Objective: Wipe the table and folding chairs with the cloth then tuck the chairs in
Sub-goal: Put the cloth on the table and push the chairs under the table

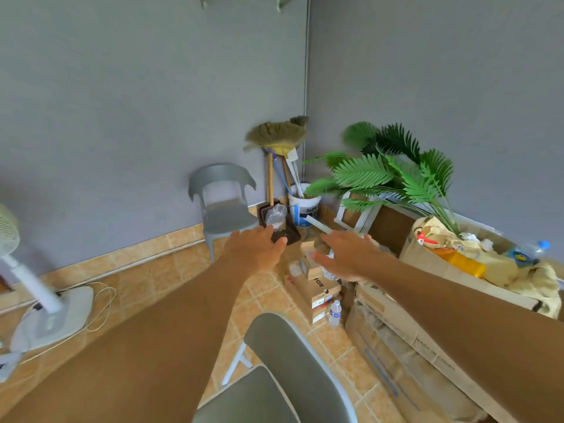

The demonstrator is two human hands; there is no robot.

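Note:
A grey folding chair [283,355] stands right below me at the bottom centre, its backrest and part of its seat showing between my forearms. Both my arms stretch forward over it. My left hand [254,250] is held out flat with straight fingers and holds nothing. My right hand [348,254] is likewise spread open and empty, a hand's width to the right of the left one. No cloth and no table show in the head view.
A grey plastic chair [224,203] stands against the wall ahead. Brooms [276,138], a white bucket [303,206] and a palm plant [393,169] fill the corner. Cardboard boxes [403,346] and bottles line the right side. A standing fan [36,300] is at left on the tiled floor.

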